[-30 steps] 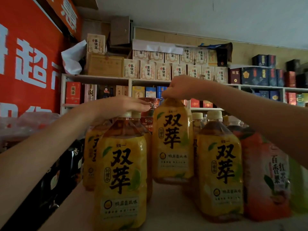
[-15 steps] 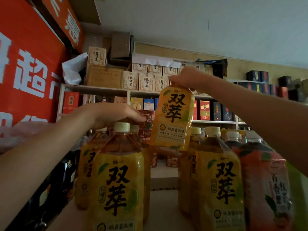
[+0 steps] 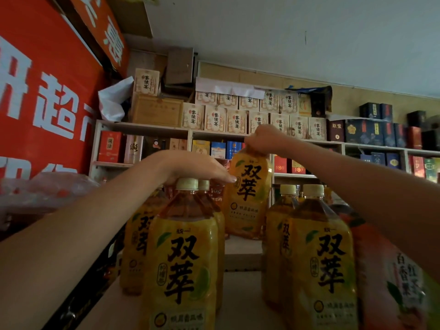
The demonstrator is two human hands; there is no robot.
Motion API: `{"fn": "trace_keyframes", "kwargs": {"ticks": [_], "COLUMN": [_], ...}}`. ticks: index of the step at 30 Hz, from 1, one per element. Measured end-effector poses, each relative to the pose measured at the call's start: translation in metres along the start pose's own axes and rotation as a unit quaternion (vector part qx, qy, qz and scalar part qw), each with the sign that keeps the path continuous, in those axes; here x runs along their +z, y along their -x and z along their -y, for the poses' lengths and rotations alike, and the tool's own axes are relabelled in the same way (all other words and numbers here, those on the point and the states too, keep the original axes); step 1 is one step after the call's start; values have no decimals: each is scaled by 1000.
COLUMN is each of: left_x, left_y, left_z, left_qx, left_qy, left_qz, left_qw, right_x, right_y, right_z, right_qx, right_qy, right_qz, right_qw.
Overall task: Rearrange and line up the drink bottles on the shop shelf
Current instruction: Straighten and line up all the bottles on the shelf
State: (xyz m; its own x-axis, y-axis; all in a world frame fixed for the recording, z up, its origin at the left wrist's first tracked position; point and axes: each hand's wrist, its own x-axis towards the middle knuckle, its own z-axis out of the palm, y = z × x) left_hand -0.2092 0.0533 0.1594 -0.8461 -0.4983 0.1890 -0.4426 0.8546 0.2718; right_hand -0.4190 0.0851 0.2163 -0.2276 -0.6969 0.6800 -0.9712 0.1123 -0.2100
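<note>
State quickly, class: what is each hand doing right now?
Left hand: open, fingers straight over the front bottle's cap.
Right hand: closed on the rear yellow bottle, at its neck.

Both of the person's hands are bare: the left hand (image 3: 190,166) and the right hand (image 3: 264,140). Behind each grip the wrist is bare too, and the left forearm (image 3: 95,222) and right forearm (image 3: 357,179) run bare to the edge of view. A short, rounded fingernail (image 3: 233,179) shows on a left fingertip.
</note>
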Motion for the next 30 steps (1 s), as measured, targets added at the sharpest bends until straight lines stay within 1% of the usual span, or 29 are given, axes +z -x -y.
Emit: {"fn": "trace_keyframes", "kwargs": {"ticks": [3, 7, 10, 13, 17, 19, 21, 25, 27, 29, 30], "left_x": [0, 1, 2, 2, 1, 1, 1, 2, 2, 3, 3], "left_y": [-2, -5, -9, -7, -1, 2, 3, 4, 1, -1, -2], "left_z": [3, 3, 5, 5, 2, -1, -3, -4, -2, 2, 5], "left_qx": [1, -22, -40, -46, -60, -65, -68, -65, -64, -61, -55], "left_qy": [2, 2, 20, 24, -2, -12, -21, -14, -12, -7, 9], "left_qz": [3, -17, -29, -33, -28, -28, -27, -23, -30, -37, -40], "left_qw": [1000, 1000, 999, 998, 998, 997, 997, 998, 997, 997, 998], "right_x": [17, 38, 41, 37, 31, 31, 32, 34, 32, 29, 28], "right_y": [-1, 1, 5, 8, 10, 10, 10, 10, 13, 18, 20], "right_z": [2, -2, -3, -6, -11, -13, -13, -10, -8, -7, -7], "right_qx": [-19, -20, -13, 2, 31, 57, 79, 113, 112, 101, 99], "right_qy": [61, 106, 128, 155, 166, 159, 176, 229, 283, 346, 361], "right_qz": [42, 122, 215, 264, 304, 322, 333, 344, 346, 327, 321], "right_qw": [997, 987, 968, 952, 937, 932, 923, 904, 888, 874, 870]}}
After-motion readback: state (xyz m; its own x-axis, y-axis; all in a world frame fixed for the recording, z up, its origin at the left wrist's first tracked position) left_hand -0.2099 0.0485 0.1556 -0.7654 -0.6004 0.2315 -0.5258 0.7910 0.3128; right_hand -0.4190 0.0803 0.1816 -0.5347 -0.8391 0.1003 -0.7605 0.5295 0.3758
